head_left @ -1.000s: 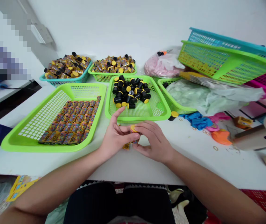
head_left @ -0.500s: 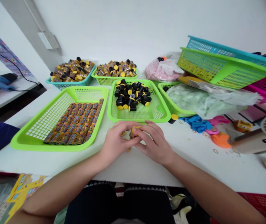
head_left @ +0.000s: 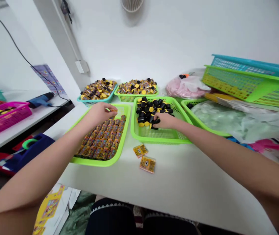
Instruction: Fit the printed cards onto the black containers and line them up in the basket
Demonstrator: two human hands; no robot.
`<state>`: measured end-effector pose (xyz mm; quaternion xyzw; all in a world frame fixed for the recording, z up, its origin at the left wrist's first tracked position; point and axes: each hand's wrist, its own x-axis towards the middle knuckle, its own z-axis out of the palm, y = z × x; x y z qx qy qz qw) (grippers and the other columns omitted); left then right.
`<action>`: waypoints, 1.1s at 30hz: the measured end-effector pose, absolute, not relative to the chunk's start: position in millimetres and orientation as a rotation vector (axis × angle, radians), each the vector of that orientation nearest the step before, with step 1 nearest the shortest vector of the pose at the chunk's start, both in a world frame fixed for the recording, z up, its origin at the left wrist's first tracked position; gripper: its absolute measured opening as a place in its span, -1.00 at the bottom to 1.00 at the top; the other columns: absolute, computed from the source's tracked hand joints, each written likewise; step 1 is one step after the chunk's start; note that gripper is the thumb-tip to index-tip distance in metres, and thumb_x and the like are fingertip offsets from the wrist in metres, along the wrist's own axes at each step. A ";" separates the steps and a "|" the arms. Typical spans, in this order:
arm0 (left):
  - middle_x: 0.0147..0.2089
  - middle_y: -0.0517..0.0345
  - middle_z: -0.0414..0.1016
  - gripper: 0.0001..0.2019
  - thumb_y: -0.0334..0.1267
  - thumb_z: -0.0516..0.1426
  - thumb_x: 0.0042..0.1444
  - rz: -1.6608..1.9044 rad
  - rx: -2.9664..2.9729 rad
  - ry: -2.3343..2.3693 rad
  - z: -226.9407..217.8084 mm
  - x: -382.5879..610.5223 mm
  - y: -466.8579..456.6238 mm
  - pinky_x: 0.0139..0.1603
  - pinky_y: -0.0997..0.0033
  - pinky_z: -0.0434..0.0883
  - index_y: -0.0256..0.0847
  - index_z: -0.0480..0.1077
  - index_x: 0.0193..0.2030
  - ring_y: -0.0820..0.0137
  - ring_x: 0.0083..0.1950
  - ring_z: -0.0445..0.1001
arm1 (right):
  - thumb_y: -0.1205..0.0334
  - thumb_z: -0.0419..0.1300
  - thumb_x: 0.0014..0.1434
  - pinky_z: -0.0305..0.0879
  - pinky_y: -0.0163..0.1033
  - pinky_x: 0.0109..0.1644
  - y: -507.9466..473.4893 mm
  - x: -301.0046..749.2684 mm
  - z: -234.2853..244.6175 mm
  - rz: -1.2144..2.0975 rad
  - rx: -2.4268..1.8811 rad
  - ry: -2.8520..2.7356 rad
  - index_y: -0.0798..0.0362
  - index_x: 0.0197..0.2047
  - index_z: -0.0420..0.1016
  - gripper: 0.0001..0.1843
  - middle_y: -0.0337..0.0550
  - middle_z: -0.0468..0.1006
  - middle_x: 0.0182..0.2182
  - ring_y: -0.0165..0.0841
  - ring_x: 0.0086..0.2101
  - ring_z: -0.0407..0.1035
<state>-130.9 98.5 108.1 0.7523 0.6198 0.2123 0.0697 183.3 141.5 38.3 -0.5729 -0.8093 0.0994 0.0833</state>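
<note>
My left hand (head_left: 101,112) is over the far end of a lime-green plastic tray (head_left: 94,162), just beyond rows of label-wrapped canisters (head_left: 102,140). Its fingertips are partly hidden, and I cannot tell whether they hold anything. My right hand (head_left: 165,120) rests in a heap of black canisters with yellow caps (head_left: 145,111), inside a lime-green mesh basket (head_left: 160,140). Two small yellow printed labels (head_left: 144,157) lie on the white table in front of that basket, away from both hands.
Behind stand a teal basket (head_left: 96,101) and a green basket (head_left: 132,98) heaped with canisters. To the right are a basket holding pale plastic (head_left: 210,127), a pink bag (head_left: 185,88) and tilted stacked baskets (head_left: 249,86). A magenta basket (head_left: 4,116) sits on a lower left table.
My hands have parted from the small object they held together in front of the middle basket. The left moved over the left tray, the right into the black canisters. Two labels now show on the table.
</note>
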 end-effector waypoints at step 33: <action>0.18 -0.30 0.49 -0.60 -0.52 -0.12 0.34 -0.009 3.431 0.687 -16.4 -50.1 -51.5 0.18 0.14 0.45 -0.29 0.26 0.25 0.09 0.21 0.49 | 0.17 0.29 0.17 0.57 -0.17 -0.28 30.9 263.1 4.8 -0.146 -1.039 -1.590 -0.01 -0.13 0.59 -0.81 -0.03 0.61 -0.17 -0.23 -0.19 0.53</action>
